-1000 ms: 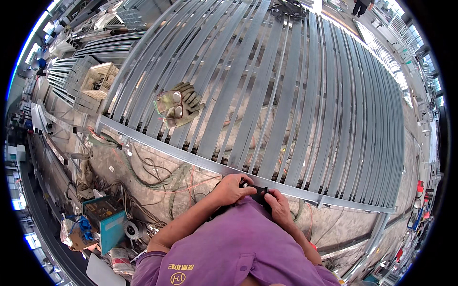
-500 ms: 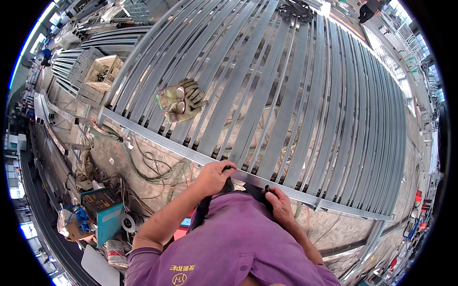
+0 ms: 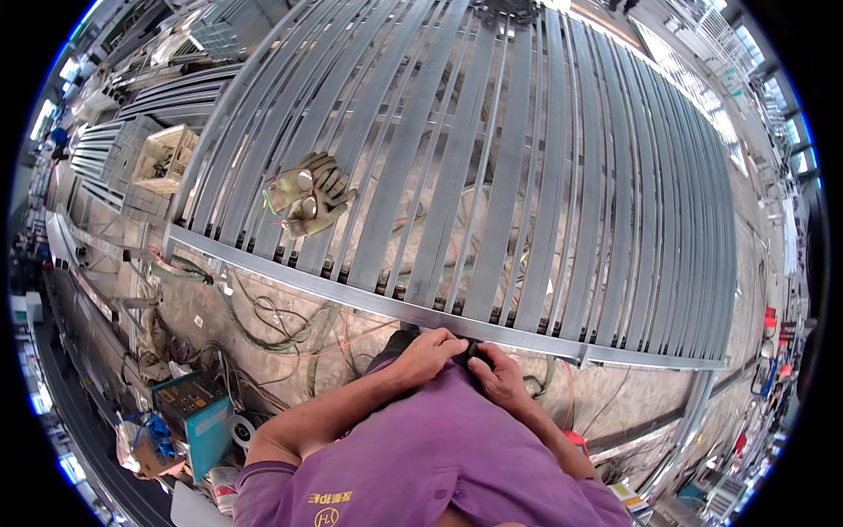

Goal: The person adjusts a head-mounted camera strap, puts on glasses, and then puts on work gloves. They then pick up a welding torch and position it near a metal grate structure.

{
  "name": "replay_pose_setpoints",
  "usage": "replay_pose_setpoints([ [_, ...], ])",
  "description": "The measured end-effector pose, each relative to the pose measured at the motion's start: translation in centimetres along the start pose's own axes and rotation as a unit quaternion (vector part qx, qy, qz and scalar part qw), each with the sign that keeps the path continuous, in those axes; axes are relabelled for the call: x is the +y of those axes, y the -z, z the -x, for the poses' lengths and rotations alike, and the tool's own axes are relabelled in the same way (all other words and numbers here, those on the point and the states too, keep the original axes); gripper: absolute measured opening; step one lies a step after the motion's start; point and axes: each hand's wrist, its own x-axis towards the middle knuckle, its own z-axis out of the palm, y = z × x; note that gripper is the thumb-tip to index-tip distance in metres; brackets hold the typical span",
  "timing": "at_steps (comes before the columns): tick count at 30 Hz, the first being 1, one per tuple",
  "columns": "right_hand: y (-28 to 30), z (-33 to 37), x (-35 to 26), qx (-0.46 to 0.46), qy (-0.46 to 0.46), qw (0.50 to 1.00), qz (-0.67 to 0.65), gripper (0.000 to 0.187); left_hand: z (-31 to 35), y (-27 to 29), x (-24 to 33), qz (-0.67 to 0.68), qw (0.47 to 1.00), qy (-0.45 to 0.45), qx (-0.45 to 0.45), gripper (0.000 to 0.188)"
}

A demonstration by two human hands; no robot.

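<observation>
My left hand and my right hand come together at my waist, just below the near rail of a metal rack. Their fingers are closed on a black strap, of which only a small dark piece shows between them. Whether its two ends are joined is hidden by the fingers. On the rack's bars, ahead and to the left, lie a pair of work gloves and safety glasses with tinted lenses. Neither hand touches them.
Long grey metal bars lie side by side on the rack, above a concrete floor with hoses and cables. A teal machine stands at lower left. A cream crate sits at far left. A dark object lies at the far end.
Both hands have drawn together at my waist; before, they were apart, each gripping a part of the black strap. The view has shifted slightly, and the gloves have stayed put on the bars.
</observation>
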Motion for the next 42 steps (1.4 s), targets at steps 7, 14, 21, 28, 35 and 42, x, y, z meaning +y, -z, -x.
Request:
replay_pose_setpoints([
  [7,-0.9,1.2,-0.6,0.048,0.113,0.985,0.118,0.034,-0.4,-0.7,0.4,-0.154,0.987,-0.021,-0.028,0.035],
  [14,1.8,3.0,0.3,-0.055,-0.032,0.998,0.0,0.067,-0.3,-1.3,-0.2,-0.153,0.987,-0.057,-0.001,0.031],
  [21,5.6,5.3,6.7,-0.14,-0.132,0.954,-0.229,0.033,-0.7,-3.7,2.1,-0.157,0.987,-0.04,0.003,0.028],
  [28,6.6,6.0,7.7,-0.091,-0.136,0.932,-0.324,0.019,-1.7,-5.7,2.4,-0.168,0.983,-0.072,-0.005,0.026],
  [35,8.8,5.7,7.3,-0.088,-0.129,0.937,-0.312,0.022,-2.5,-6.8,2.2,-0.146,0.985,-0.095,0.005,0.024],
  [42,7.5,2.9,4.4,0.005,-0.034,0.996,-0.087,0.042,-2.8,-6.9,2.2,-0.154,0.982,-0.108,0.028,0.025],
])
